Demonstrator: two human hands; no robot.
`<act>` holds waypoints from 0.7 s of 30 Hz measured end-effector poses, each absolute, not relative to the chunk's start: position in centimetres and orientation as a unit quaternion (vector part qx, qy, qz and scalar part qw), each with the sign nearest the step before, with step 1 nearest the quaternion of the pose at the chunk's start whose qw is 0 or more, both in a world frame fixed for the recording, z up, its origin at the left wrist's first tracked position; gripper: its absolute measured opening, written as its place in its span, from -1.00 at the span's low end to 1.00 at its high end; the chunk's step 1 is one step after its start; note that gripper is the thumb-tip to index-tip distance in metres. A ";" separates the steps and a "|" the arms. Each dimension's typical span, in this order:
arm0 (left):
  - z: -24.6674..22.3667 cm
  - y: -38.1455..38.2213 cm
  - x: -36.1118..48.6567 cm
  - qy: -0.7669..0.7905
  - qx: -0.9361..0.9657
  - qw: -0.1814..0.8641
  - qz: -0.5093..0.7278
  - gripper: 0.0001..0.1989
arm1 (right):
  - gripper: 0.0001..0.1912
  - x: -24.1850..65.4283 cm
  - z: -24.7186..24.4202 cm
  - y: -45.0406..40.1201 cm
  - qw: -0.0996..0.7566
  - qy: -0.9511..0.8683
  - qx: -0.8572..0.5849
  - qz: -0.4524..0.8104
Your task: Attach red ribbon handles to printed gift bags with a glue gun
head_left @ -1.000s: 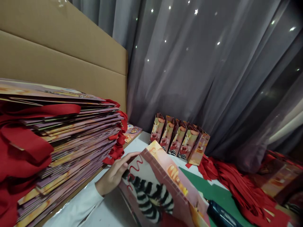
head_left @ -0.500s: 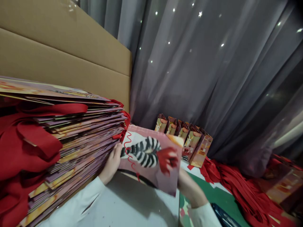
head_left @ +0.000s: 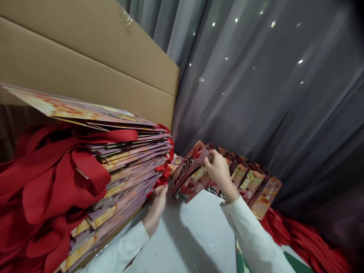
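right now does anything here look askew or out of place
The flat stack at left looks untidy: its edges are uneven, and red ribbons spill out in loose loops. The bag at the right hand appears skewed against the neighbouring row of bags.

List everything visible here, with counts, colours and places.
Held bag: one, pink and purple, centre
Standing bags: at least four, pink and yellow, right of centre
Flat bags: many, purple and yellow, stacked left
Ribbons: many, red, left side and lower right
Table: one, white, below centre
Green sheet: one, green, lower right
Cardboard: one panel, brown, upper left
Curtain: one, grey, behind
Left hand: one, bare, beside the flat bags
Right hand: one, bare, gripping the held bag
Sleeves: two, white, below the hands
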State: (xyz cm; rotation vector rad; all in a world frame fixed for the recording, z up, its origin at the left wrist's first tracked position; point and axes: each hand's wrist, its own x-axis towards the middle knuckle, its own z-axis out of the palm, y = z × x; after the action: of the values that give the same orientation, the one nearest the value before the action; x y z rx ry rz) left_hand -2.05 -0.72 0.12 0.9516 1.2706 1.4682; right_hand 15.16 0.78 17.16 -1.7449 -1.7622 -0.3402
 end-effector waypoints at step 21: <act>1.7 -3.0 -0.6 0.508 0.418 0.568 0.495 -0.69 | -0.65 5.3 3.1 13.3 0.173 -0.616 -0.765 0.075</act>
State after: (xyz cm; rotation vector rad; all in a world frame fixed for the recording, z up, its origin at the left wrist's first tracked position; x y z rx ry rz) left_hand -0.59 -3.03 1.68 0.9824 1.1929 1.1620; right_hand 5.33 13.32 3.08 -2.1691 -1.7490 0.2141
